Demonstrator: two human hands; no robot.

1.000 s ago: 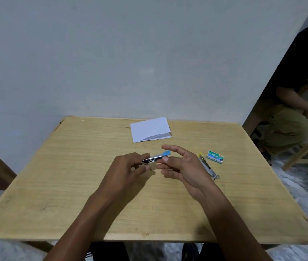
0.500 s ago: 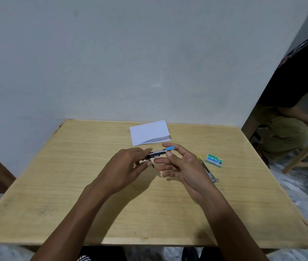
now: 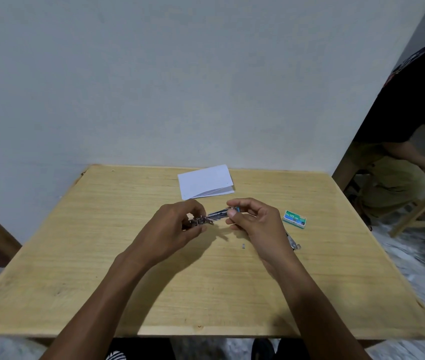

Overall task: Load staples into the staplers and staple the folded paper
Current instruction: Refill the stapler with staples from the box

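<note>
Left grip point(image 3: 180, 226) and right grip point(image 3: 256, 222) each pinch an end of one stapler point(image 3: 217, 215). On the worktop point(image 3: 97, 237): a second stapler point(image 3: 294, 245), one box point(image 3: 294, 219), contents hidden, one paper point(image 3: 204, 184).

Folded paper point(image 3: 204, 184) behind both hands, staple box point(image 3: 294, 219) right, on table point(image 3: 76, 255)

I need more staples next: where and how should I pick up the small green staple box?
Pinch the small green staple box across its two long sides, coming from above. It lies flat on the wooden table with bare wood near and far of it, so fingers should fit. The right hand, now pinching the blue-tipped metal stapler, is nearer.
</note>
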